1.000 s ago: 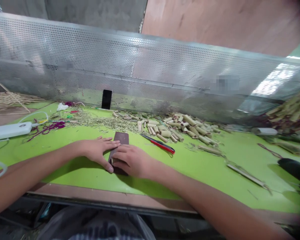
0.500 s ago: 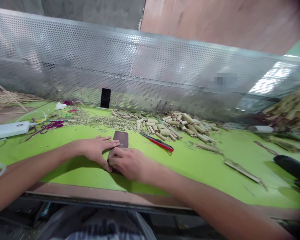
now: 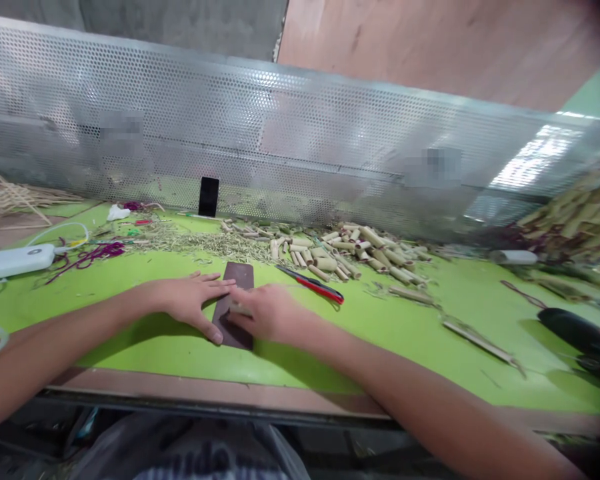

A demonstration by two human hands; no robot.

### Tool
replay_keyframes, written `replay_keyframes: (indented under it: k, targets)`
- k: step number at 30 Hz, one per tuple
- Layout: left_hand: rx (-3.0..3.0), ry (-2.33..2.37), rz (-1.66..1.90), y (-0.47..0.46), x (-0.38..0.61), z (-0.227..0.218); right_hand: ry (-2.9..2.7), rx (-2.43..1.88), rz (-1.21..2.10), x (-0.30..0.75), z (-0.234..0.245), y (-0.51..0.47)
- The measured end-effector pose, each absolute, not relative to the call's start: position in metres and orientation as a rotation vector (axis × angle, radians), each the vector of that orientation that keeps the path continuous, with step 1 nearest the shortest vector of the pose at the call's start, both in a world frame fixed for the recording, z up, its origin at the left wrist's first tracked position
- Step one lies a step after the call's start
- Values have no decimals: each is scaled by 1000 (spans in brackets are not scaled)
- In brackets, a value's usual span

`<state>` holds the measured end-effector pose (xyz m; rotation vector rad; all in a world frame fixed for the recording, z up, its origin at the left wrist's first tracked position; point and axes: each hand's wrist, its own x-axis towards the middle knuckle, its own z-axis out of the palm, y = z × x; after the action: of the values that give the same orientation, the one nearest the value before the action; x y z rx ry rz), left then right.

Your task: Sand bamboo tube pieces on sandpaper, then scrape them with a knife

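Note:
My left hand (image 3: pixel 190 303) lies flat on the table, with its fingers and thumb gripping the left edge of a dark brown abrasive pad (image 3: pixel 238 275). My right hand (image 3: pixel 269 313) rests over the pad's middle, its fingers pinching a small pale bamboo piece (image 3: pixel 241 308) against the surface. Most of that piece is hidden by my fingers. The lower part of the pad lies under my hands. A red-and-black-handled cutting tool (image 3: pixel 311 287) sits just beyond my right hand.
A heap of cut bamboo tubes (image 3: pixel 343 252) and shavings (image 3: pixel 205 243) cover the green tabletop (image 3: pixel 390 327). Behind stand a perforated metal panel (image 3: pixel 230 133) and a black phone (image 3: pixel 209 197). A white power bank (image 3: pixel 15 261) lies left; a black object (image 3: pixel 575 331) lies right.
My right hand has shifted slightly forward on the pad, and the pale bamboo piece now shows under its fingers. My left hand stays in place on the pad.

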<state>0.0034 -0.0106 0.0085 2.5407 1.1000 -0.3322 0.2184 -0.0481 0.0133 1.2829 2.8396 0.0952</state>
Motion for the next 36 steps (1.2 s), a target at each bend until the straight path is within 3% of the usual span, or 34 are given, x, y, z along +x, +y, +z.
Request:
replay_keyframes:
  k: [3, 17, 21, 27, 32, 36]
  targets:
    - [2568, 1070, -313, -10, 3, 8, 2942, 1105, 38, 221, 12, -47]
    - [2537, 1097, -312, -10, 4, 7, 2925, 1282, 178, 220, 5, -47]
    - [2553, 1061, -296, -9, 3, 6, 2963, 1033, 128, 218, 7, -51]
    - [2546, 1062, -277, -9, 2, 7, 2797, 1372, 192, 221, 10, -51]
    - [2544, 1064, -277, -10, 3, 7, 2894, 1152, 320, 221, 6, -47]
    - [2525, 1081, -276, -11, 4, 8, 2799, 1242, 357, 227, 10, -42]
